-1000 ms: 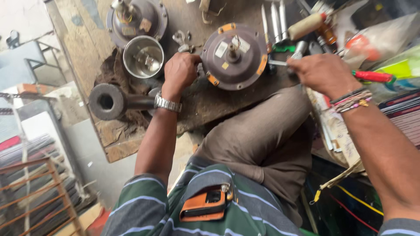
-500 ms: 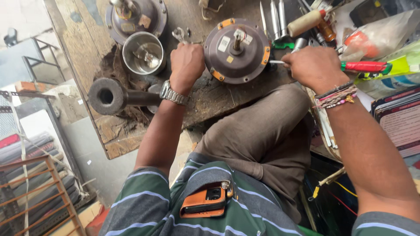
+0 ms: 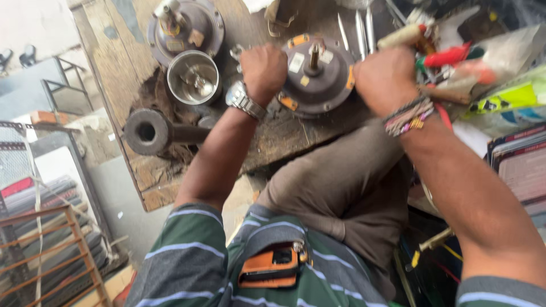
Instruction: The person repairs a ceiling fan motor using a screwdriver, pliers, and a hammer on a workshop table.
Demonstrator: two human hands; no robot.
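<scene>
Since a second ago your right hand (image 3: 385,77) has closed in on the motor (image 3: 318,74) | left hand (image 3: 263,69) fisted at its rim, steadying it | right clenched, contents hidden | motor flat on bench (image 3: 119,68), shaft up.

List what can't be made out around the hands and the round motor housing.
Head view only:
- Right hand: its fist hides what it grips; motion blur.
- Left hand: fingers curl out of sight against the round motor housing.
- Red-handled tool: tip hidden behind the right hand.
- Second motor housing: top cut off by the frame edge.
</scene>
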